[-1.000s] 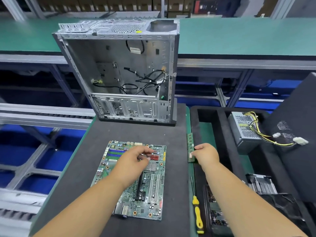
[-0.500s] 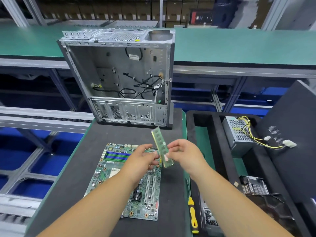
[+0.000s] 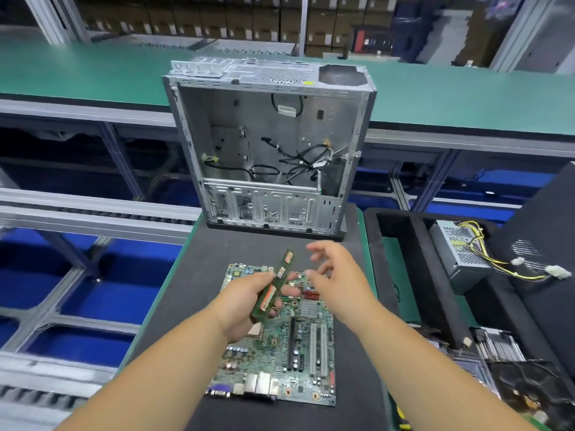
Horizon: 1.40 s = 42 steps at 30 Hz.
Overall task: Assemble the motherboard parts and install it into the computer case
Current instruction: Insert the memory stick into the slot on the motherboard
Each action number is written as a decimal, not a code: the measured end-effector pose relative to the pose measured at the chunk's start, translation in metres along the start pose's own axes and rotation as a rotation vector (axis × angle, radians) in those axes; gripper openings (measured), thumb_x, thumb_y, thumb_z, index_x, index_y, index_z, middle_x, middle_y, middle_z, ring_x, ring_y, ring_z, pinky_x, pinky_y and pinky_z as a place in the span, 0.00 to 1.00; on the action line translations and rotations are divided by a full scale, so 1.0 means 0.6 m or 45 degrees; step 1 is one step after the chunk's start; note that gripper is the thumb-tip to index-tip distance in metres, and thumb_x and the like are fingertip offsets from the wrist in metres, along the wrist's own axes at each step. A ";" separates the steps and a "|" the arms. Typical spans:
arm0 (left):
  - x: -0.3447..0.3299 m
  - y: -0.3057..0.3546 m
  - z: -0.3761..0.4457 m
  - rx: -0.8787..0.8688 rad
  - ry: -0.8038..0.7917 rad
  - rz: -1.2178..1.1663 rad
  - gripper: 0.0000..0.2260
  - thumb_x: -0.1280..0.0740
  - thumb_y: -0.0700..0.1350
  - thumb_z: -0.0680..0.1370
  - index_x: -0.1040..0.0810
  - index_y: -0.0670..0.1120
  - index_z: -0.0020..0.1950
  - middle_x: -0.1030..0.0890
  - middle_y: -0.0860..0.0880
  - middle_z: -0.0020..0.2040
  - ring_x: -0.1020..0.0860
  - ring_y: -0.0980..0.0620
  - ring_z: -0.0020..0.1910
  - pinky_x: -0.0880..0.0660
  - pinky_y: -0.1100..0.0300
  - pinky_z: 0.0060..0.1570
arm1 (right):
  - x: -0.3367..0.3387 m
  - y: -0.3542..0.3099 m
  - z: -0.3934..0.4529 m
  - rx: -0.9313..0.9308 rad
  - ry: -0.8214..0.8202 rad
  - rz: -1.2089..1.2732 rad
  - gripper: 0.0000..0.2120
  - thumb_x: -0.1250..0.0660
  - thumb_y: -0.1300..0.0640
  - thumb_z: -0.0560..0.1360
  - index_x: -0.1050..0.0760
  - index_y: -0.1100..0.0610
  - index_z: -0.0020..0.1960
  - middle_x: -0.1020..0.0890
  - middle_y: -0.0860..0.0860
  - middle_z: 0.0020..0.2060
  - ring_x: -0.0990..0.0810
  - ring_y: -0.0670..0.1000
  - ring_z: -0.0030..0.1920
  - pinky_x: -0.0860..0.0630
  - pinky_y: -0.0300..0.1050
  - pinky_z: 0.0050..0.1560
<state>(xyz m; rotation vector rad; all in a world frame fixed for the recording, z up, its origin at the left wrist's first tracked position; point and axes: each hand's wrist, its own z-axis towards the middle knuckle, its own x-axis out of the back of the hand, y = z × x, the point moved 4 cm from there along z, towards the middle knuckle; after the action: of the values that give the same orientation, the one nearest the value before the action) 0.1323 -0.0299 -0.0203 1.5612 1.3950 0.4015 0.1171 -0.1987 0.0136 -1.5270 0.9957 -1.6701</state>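
Single view only, taken from the person's head, facing forward and steeply downward. Both forearms enter from the bottom edge. The motherboard (image 3: 280, 346) lies close below on the surface (image 3: 199, 275); the computer case (image 3: 270, 144) stands further ahead. Wide-angle lens bends the edges; background shelving appears blurred, likely from head motion.

- 2 bare forearms are seen, reaching in from the bottom edge.
- No sleeve, glove, watch or ring is seen on the left hand (image 3: 249, 303).
- The right hand (image 3: 339, 284) is likewise bare, slightly blurred.
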 end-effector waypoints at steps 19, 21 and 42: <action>0.138 0.065 -0.006 -0.035 -0.038 0.649 0.11 0.37 0.46 0.81 0.18 0.40 0.51 0.15 0.43 0.46 0.22 0.52 0.31 0.29 0.61 0.32 | -0.129 -0.088 0.038 0.144 -0.256 -0.703 0.14 0.26 0.52 0.74 0.21 0.40 0.57 0.22 0.40 0.51 0.26 0.44 0.57 0.35 0.48 0.61; 0.145 0.070 -0.005 -0.048 -0.051 0.732 0.11 0.35 0.46 0.80 0.18 0.40 0.50 0.15 0.43 0.46 0.20 0.52 0.32 0.27 0.62 0.32 | -0.143 -0.081 0.041 0.158 -0.289 -0.802 0.08 0.27 0.50 0.74 0.19 0.42 0.53 0.21 0.41 0.48 0.26 0.47 0.57 0.36 0.50 0.62; 0.189 0.030 0.056 -0.017 0.070 0.099 0.09 0.32 0.35 0.76 0.19 0.45 0.55 0.16 0.48 0.40 0.23 0.56 0.34 0.24 0.65 0.35 | -0.140 -0.003 0.061 -0.245 0.211 0.031 0.18 0.29 0.61 0.76 0.25 0.39 0.57 0.26 0.40 0.56 0.24 0.38 0.55 0.29 0.33 0.54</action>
<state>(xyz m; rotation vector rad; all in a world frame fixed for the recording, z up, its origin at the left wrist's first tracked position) 0.2012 0.0591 -0.0604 1.6076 1.3737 0.5031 0.1624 -0.1291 -0.0256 -1.5082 1.2893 -1.7477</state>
